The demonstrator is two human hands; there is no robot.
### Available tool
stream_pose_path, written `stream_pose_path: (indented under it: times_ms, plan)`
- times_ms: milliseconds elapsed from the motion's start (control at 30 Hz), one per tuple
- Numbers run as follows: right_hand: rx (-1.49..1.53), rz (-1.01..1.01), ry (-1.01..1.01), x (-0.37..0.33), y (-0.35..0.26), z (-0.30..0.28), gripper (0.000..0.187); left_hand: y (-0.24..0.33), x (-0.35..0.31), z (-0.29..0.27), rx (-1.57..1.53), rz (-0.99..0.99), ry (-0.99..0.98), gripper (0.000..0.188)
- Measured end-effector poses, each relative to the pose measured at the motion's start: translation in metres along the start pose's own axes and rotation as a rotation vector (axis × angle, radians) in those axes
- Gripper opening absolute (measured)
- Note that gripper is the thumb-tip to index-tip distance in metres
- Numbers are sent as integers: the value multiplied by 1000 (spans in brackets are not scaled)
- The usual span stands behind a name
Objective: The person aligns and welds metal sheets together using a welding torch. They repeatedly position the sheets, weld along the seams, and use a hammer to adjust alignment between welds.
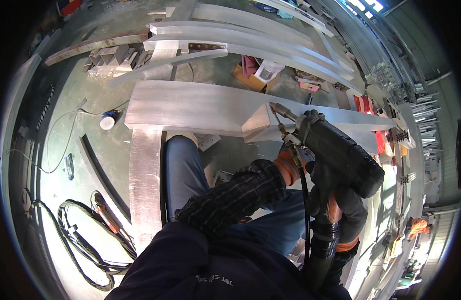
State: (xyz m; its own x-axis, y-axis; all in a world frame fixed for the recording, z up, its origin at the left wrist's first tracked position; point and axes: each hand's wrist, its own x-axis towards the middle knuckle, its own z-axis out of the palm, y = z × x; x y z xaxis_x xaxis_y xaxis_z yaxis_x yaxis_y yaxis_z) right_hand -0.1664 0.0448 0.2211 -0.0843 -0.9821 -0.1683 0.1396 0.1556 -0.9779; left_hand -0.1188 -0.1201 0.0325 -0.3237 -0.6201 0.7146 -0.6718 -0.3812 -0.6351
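A black welding gun (343, 155) with a metal nozzle and a thin wire-feed tube points left. Its nozzle tip is at the corner of a short angled metal piece (258, 121) that meets a long silver metal beam (185, 102); whether they touch I cannot tell. Gloved, my left hand (304, 156) is closed around the gun's front, near the brass wire-feed fitting (292, 140), with black fingertips over the top. My right hand (351, 212), in a black glove with an orange cuff, grips the handle. A black hose (305, 210) hangs from the fitting.
The beam rests across a flat metal support (146, 175) beside my knee. More silver beams (240, 37) lie farther away, with a cardboard box (255, 77) between. At left, coiled black cables (75, 240) and a long angle bar (103, 180) are on the floor.
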Motion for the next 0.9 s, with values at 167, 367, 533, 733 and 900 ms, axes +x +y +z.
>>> stream_pose_path:
  times_ms: [167,367,533,733,900]
  plan:
    - [127,-26,-55,3,-1,13,54,7,8,-13,1299,477,-40,62]
    - [-460,-228,32,-10,16,-11,38,28,14,-20,1397,411,-224,59]
    - [-475,-184,71,-13,12,-9,39,35,12,-11,166,-113,-228,66]
    - [-353,-306,134,-3,15,12,48,38,10,-14,-274,-230,-179,72]
    - [-302,-277,147,2,8,34,58,40,10,-10,1962,401,-117,66]
